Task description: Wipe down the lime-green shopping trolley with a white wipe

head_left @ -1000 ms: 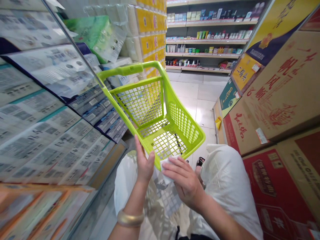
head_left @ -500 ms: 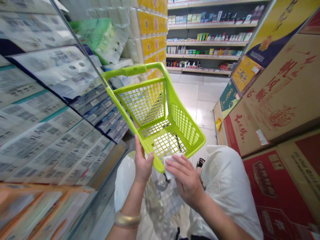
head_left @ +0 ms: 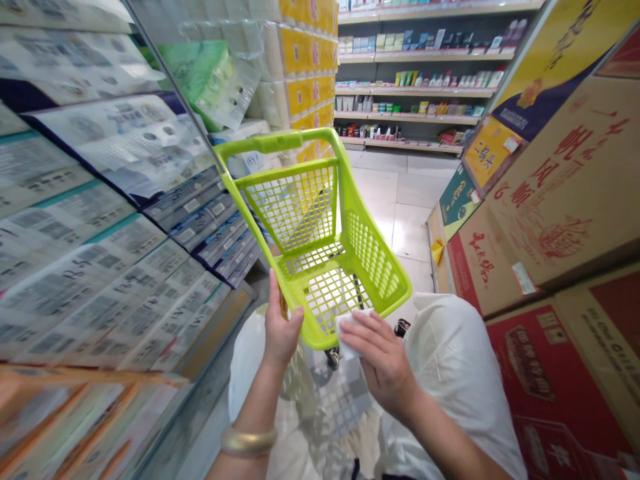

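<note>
A lime-green plastic shopping basket [head_left: 320, 267] with lattice walls and small dark wheels stands tilted in front of my knees. My left hand [head_left: 281, 327] grips its near left corner, thumb inside the rim edge and fingers along the outer side. My right hand [head_left: 377, 353] presses a folded white wipe [head_left: 346, 333] against the near rim, fingers laid over it. Part of the wipe is hidden under those fingers. Inside the basket nothing lies on the grid floor.
Stacked packs of tissue [head_left: 90, 267] rise close on the left. Cardboard cartons [head_left: 560, 200] stand on the right. Yellow paper packs [head_left: 300, 60] are piled behind the basket. Shelves of toiletries [head_left: 415, 87] line the back, beyond pale floor tiles [head_left: 410, 193].
My right hand and the wipe have slid slightly right along the near rim. The basket's handle end has shifted a little right. My left hand keeps its hold.
</note>
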A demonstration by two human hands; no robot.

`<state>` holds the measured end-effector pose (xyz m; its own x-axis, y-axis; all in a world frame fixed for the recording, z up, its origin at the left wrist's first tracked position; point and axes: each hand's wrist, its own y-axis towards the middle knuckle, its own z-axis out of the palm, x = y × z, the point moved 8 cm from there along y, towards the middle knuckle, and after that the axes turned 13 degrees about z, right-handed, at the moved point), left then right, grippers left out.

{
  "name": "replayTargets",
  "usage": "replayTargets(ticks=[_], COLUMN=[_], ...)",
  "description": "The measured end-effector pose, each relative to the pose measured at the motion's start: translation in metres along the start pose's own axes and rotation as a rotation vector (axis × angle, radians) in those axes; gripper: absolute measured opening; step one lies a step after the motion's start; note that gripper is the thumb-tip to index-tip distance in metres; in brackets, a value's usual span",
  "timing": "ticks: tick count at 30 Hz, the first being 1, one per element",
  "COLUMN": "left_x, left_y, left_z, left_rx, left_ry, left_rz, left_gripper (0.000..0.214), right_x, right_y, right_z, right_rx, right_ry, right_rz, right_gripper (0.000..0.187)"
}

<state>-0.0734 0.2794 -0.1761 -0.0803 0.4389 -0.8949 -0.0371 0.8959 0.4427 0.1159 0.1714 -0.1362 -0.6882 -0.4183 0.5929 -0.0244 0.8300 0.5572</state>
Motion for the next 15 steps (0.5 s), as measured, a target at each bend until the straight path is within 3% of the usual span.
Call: replayTargets(ticks=[3,9,11,15], left_x=[0.002,0.008,0.009,0.011], left_y=[0.001,0.005,0.006,0.010], left_z=[-0.003,-0.011,-0.013,-0.015], left_rx=[0.017,0.007,0.005,0.047], left_ry=[0.001,-0.045,-0.065,-0.091], left_rz=[-0.008,-0.016,-0.021,-0.050], left_gripper=[0.097,0.095,0.095,0.097], right_x=[0.002,-0.047,-0.040,-0.014], right_y=[-0.003,-0.002,-0.005,-0.009], right_z=[0.002,-0.043,-0.038,-0.014], right_rx=[0.034,-0.246,-0.222,-0.043], right_ry=[0.007,-0.098,-0.082,-0.048], right_rz=[-0.031,0.134,0.121,-0.011], right_gripper=[0.040,0.044,0.044,0.043])
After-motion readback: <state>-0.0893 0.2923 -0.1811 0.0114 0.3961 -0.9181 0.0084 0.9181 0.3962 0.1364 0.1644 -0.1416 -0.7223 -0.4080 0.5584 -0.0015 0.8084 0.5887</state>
